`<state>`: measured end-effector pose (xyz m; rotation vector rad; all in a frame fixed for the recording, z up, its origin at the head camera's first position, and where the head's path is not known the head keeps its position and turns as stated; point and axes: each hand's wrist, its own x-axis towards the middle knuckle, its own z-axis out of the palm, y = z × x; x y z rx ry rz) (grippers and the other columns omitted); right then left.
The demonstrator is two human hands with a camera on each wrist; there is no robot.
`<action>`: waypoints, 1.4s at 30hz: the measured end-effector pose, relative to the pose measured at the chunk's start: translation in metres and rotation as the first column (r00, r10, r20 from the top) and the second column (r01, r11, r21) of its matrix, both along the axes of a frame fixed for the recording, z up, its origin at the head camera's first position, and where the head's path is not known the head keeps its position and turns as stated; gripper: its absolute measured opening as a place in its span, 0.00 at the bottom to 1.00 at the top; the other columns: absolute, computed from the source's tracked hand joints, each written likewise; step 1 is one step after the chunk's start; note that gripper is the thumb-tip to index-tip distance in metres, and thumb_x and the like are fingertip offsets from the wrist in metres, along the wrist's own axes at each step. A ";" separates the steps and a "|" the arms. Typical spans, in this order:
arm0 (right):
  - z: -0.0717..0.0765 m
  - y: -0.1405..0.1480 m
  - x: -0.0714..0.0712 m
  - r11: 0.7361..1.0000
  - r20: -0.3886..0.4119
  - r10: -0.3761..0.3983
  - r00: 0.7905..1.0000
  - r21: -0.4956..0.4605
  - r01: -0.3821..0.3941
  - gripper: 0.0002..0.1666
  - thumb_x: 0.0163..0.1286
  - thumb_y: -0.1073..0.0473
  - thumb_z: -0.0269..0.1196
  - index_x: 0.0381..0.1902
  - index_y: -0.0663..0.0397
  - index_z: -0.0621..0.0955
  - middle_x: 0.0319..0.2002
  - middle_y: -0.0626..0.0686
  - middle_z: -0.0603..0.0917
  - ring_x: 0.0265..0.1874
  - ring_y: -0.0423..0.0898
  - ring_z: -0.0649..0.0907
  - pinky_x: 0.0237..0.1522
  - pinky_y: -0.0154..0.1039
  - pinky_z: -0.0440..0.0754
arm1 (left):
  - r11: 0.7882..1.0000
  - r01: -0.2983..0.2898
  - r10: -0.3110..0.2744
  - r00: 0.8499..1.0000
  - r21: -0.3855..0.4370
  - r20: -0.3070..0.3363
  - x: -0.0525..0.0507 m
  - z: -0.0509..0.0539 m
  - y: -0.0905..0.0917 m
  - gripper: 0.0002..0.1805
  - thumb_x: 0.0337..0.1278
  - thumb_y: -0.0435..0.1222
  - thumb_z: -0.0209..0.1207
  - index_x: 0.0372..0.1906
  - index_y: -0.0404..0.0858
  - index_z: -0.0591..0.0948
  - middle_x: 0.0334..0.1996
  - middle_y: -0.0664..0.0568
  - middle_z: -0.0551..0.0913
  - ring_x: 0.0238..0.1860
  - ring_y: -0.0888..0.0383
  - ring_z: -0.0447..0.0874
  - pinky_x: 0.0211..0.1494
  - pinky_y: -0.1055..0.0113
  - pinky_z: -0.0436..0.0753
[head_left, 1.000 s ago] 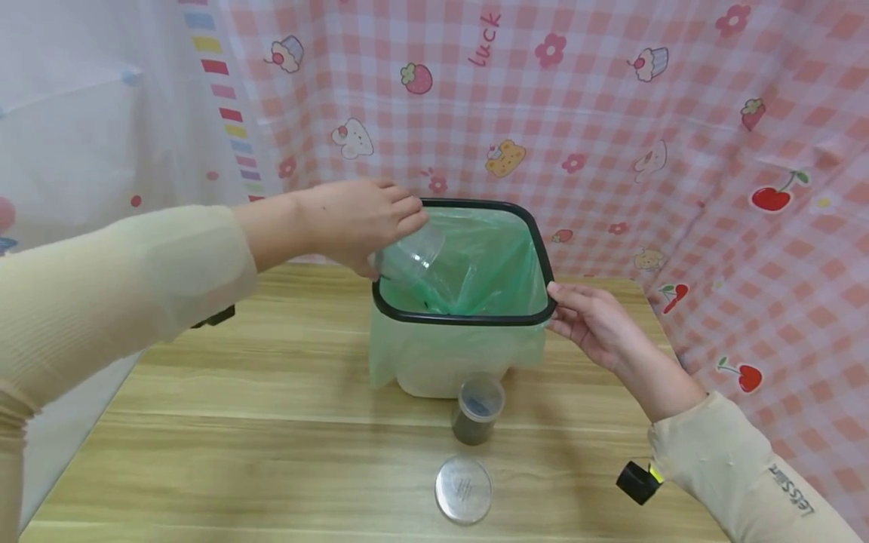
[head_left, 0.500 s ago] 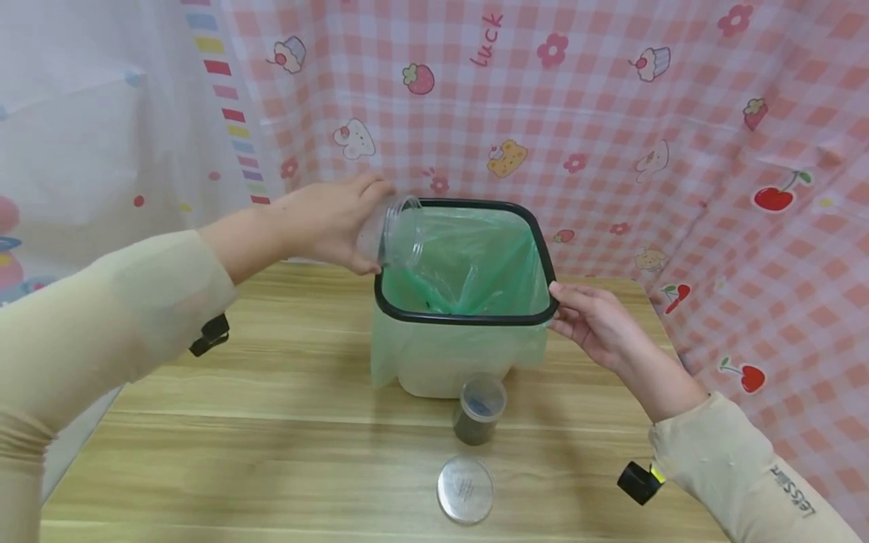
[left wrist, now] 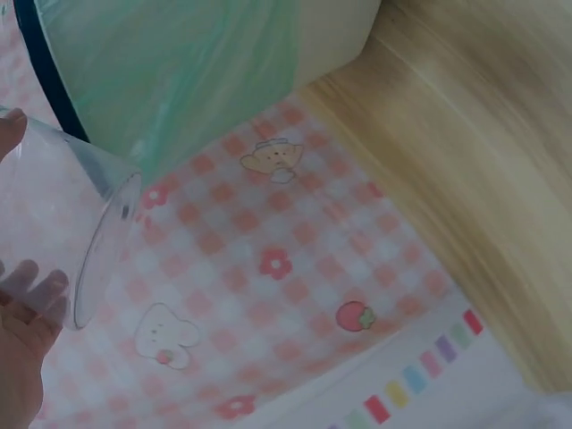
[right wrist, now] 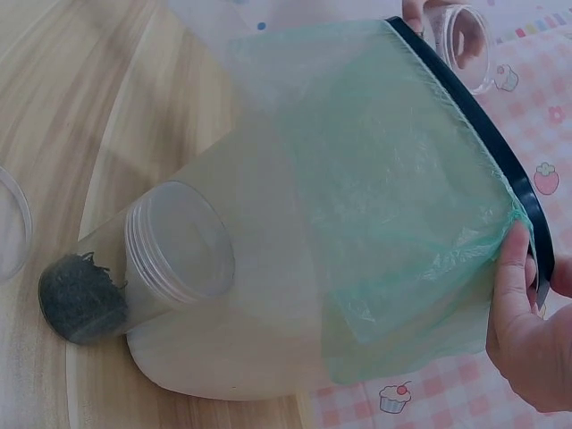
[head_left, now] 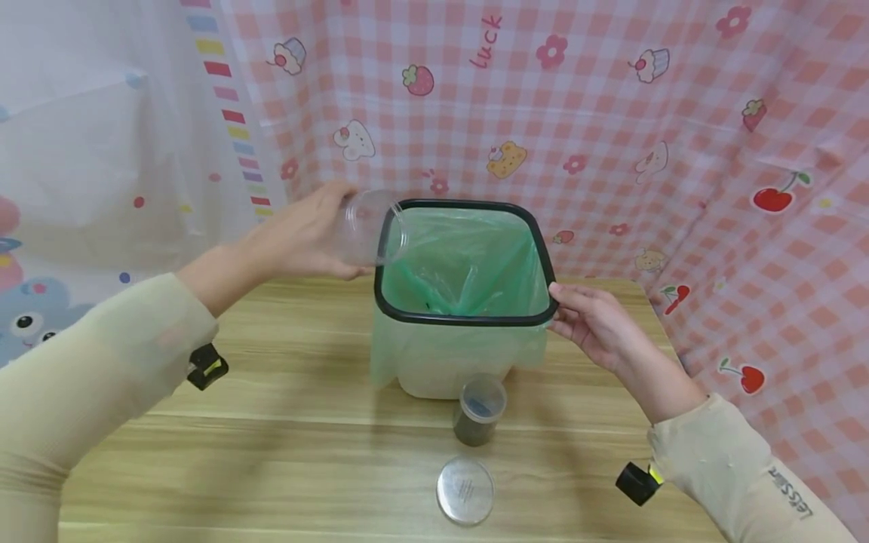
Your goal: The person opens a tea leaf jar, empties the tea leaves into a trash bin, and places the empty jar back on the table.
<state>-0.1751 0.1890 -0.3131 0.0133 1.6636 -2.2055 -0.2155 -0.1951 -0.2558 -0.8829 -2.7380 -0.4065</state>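
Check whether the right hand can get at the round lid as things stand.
Probably yes, if the right hand releases the bin rim it grips: the round lid lies on the table with nothing on it, and the standing jar seems off the direct path.

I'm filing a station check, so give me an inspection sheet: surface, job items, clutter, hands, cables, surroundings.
Surface: light wood-grain table.
Job items: pale bin, green liner draped over its outside; clear jar, tilted, at the left side of the black rim.
Clutter: upright jar with dark contents; round lid, flat, nearer the person.
Hands: left hand holds the clear jar; right hand grips the rim.
Cables: nothing seen.
Surroundings: pink checked curtain behind.
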 end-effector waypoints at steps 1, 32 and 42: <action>0.000 0.000 0.000 1.000 0.000 0.000 1.000 -0.001 0.000 0.09 0.71 0.61 0.53 0.35 0.59 0.78 0.29 0.50 0.80 0.29 0.40 0.80 0.39 0.31 0.81 | 1.000 -0.004 0.004 1.000 0.017 0.004 0.001 -0.002 -0.001 0.55 0.32 0.53 0.72 0.62 0.28 0.58 0.54 0.37 0.68 0.47 0.46 0.72 0.51 0.51 0.77; -0.004 0.000 0.001 1.000 0.016 -0.022 1.000 -0.013 0.022 0.08 0.70 0.61 0.55 0.39 0.62 0.76 0.30 0.50 0.80 0.28 0.39 0.80 0.38 0.31 0.81 | 0.748 -0.374 0.213 0.918 0.548 0.335 0.036 -0.150 -0.033 0.55 0.32 0.46 0.75 0.64 0.31 0.56 0.58 0.40 0.71 0.60 0.44 0.67 0.60 0.46 0.67; -0.002 0.000 0.001 0.999 0.015 -0.034 0.999 -0.011 0.034 0.08 0.70 0.61 0.55 0.39 0.62 0.76 0.29 0.50 0.80 0.28 0.39 0.79 0.37 0.31 0.81 | 0.670 -0.391 0.191 0.912 0.631 0.362 0.043 -0.197 -0.033 0.53 0.33 0.42 0.75 0.63 0.30 0.56 0.57 0.38 0.68 0.61 0.40 0.64 0.62 0.44 0.64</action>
